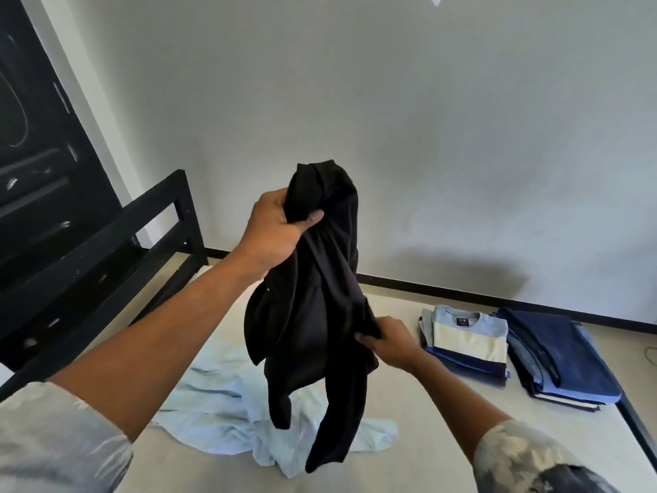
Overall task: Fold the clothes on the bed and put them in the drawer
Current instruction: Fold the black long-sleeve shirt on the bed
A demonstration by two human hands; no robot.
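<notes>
A crumpled black garment (316, 304) hangs in the air above the bed (444, 439). My left hand (273, 229) grips its bunched top, held high. Lower down, my right hand (391, 341) pinches an edge of the same garment at its right side. Its loose ends dangle down onto a light blue garment (220, 396) that lies rumpled on the mattress. To the right sit two folded stacks: one topped by a pale blue and cream striped shirt (469, 336), the other of dark blue clothes (561, 354).
A black bed frame end (117, 243) rises at the left, with a dark door (39, 154) behind it. A grey wall (391, 119) runs along the far side of the bed. The bed's right edge (636, 425) lies just past the dark blue stack.
</notes>
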